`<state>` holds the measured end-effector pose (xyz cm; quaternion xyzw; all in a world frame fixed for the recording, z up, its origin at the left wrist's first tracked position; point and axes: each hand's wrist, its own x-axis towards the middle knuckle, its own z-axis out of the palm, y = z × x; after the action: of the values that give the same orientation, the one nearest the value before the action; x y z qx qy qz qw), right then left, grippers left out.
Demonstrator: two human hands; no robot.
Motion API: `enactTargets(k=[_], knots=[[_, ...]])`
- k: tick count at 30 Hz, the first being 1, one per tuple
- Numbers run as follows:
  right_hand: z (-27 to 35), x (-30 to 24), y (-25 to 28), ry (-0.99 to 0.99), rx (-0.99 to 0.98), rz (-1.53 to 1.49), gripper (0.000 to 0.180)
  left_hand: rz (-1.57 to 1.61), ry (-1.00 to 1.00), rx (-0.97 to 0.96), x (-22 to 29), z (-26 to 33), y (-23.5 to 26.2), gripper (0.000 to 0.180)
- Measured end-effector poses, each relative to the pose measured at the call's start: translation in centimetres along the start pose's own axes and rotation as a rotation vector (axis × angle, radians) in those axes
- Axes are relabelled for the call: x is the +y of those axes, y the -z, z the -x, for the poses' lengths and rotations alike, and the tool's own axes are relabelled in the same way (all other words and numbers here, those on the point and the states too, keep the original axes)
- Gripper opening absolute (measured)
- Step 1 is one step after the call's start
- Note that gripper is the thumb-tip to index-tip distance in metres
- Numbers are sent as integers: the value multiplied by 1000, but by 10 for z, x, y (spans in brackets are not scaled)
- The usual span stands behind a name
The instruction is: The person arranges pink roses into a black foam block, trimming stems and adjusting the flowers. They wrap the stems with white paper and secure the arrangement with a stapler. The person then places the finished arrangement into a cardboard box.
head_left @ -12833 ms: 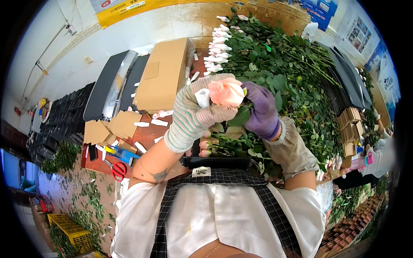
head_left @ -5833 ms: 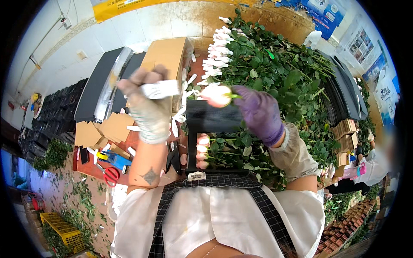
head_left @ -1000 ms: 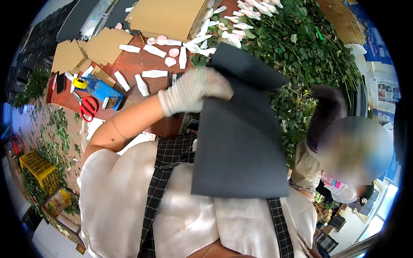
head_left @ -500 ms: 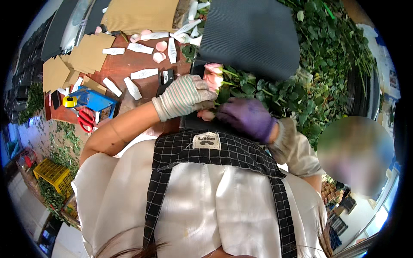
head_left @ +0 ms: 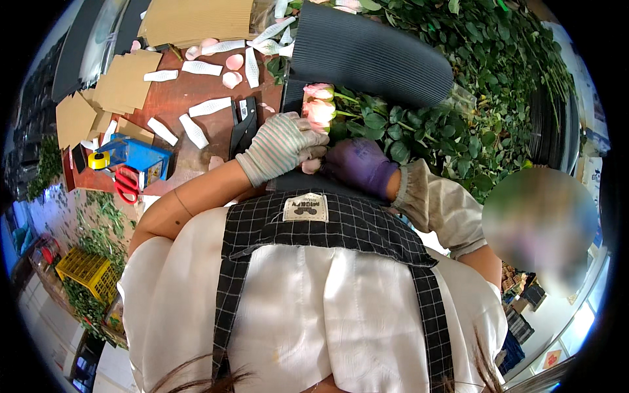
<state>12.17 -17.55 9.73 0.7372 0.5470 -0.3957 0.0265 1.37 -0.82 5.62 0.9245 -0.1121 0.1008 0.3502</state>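
Left hand (head_left: 283, 145) in a striped glove is curled around a pink rose (head_left: 319, 110), fingers bunched at the bloom. Right hand (head_left: 360, 165) in a purple glove sits just beside it, closed on the stems — can't tell how tight. The rose lies on a dark sheet (head_left: 367, 56) beside the greenery (head_left: 472, 85). Scissors (head_left: 123, 183) sit well off to the left.

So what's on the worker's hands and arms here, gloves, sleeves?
The left hand wears a pale knit glove with thin stripes and a ribbed cuff; that forearm is bare. The right hand wears a purple glove, with a beige sleeve cover gathered at the wrist.
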Motion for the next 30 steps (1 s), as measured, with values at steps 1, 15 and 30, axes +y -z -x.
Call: enactTargets(k=[1,15,30], knots=[[-1,1,0,23,23,10,25,24,-7,12,-1,1,2,21],[6,14,35,-98,598,247,32,18,147,138,-3,23,22,17],[-10,12,12,141,540,659,12,-45,0,50,-3,18,5,24]])
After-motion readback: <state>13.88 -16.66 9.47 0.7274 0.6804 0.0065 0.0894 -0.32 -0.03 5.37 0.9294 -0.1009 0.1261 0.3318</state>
